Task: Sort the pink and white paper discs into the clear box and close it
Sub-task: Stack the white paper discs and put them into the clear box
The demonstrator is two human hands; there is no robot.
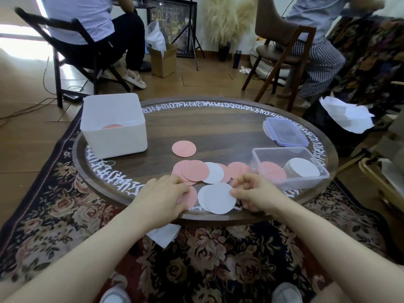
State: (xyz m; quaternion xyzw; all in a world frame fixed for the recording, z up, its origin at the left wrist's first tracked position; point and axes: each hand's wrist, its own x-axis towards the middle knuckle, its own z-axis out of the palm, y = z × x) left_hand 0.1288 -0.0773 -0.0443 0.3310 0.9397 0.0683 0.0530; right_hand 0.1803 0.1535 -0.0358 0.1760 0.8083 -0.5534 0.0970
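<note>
Pink and white paper discs lie overlapped near the front of the round table. One pink disc lies apart, farther back. My left hand holds a pink disc at the front edge. My right hand pinches the right edge of the stacked white discs. The clear box stands open at the right, with a pink stack and a white stack inside. Its clear lid with blue clips lies behind it.
A white tub with a pink disc inside stands at the table's back left. White paper lies on the floral rug under the front edge. Two seated people on chairs, a cardboard box and a tripod are beyond the table.
</note>
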